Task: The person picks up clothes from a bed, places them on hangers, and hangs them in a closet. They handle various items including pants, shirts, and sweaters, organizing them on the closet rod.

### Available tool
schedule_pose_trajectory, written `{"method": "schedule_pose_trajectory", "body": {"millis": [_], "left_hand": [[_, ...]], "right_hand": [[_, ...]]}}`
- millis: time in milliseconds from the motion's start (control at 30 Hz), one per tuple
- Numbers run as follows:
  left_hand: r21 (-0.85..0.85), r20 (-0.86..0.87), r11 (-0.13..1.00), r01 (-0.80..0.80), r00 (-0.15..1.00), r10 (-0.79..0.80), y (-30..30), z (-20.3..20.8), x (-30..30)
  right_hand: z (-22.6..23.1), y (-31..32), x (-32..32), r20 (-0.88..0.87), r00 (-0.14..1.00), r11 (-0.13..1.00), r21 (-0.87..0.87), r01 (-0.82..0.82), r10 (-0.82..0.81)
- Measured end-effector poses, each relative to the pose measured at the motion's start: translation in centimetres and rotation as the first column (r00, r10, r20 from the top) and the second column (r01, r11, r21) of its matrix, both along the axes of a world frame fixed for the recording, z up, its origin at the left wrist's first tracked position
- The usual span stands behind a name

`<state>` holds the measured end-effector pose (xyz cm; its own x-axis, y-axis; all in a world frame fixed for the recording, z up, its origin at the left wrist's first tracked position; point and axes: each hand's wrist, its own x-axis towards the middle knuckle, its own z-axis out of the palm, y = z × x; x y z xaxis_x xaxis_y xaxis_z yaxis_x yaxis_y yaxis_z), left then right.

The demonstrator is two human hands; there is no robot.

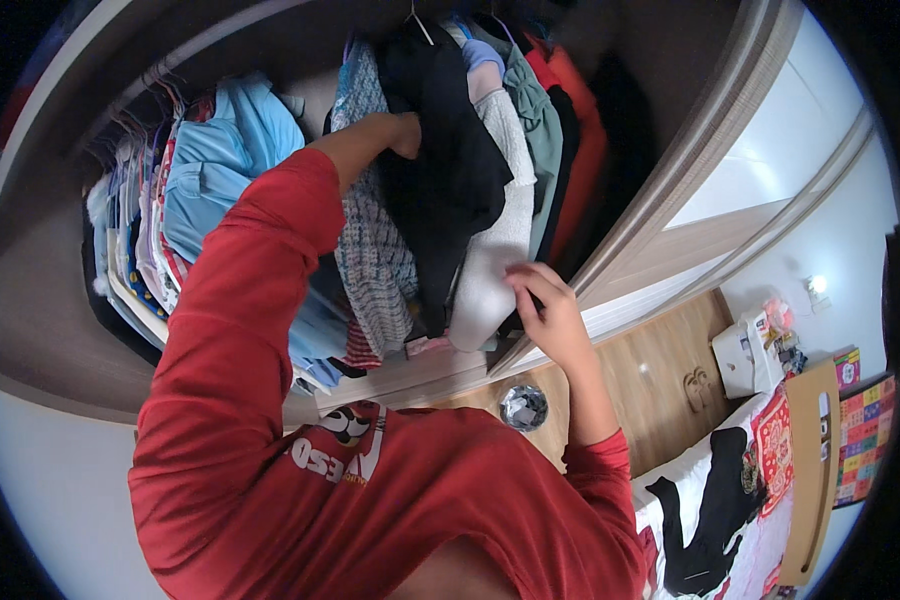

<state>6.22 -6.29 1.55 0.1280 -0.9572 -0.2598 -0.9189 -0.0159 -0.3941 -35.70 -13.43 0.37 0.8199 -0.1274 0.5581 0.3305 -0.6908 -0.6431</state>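
My left hand point(406, 134) is raised to a black jacket point(440, 150) hanging in the wardrobe, its fingers curled on the dark cloth. Part of that grip is hidden in the folds. Lower and to the right, my right hand point(552, 312) has its fingers bent and the thumb apart, the fingertips at the edge of a pale grey-white sleeve point(487, 290). A patterned blue-grey knit garment point(370, 240) hangs left of the jacket. On its right are a white textured garment point(510, 135), a sage green one point(542, 140) and an orange-red one point(585, 150).
Light blue clothing point(220, 165) and several other garments hang on the left rail point(170, 65). The wardrobe's side frame point(675, 165) rises at right. A round container point(524, 408) stands on the wooden floor point(645, 395). Black clothing point(705, 515) lies on the bed at lower right.
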Motion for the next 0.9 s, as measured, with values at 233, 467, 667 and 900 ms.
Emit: {"method": "schedule_pose_trajectory", "body": {"millis": [233,467,667,900], "left_hand": [[0.377,0.251,0.921,-0.097,0.968,-0.001,0.1,3.3,-2.9],[-0.965,-0.158,0.23,-0.128,0.98,-0.117,7.5,12.9,-15.8],[-0.99,-0.035,-0.111,-0.087,0.915,-0.402,12.5,5.8,-22.5],[0.054,-0.708,0.961,-0.272,0.668,0.229,14.4,-18.2,-24.1]], "right_hand": [[-5.4,-1.3,-7.8,-0.3,0.949,0.968,0.193,0.159,-0.096],[-8.7,-1.1,-17.1,-0.478,0.798,0.818,0.242,0.521,-0.367],[-9.7,3.0,-22.9,-0.652,0.7,0.809,0.221,0.544,-0.292],[-13.3,4.7,-31.3,-0.954,0.272,0.874,0.021,0.485,-0.128]]}}
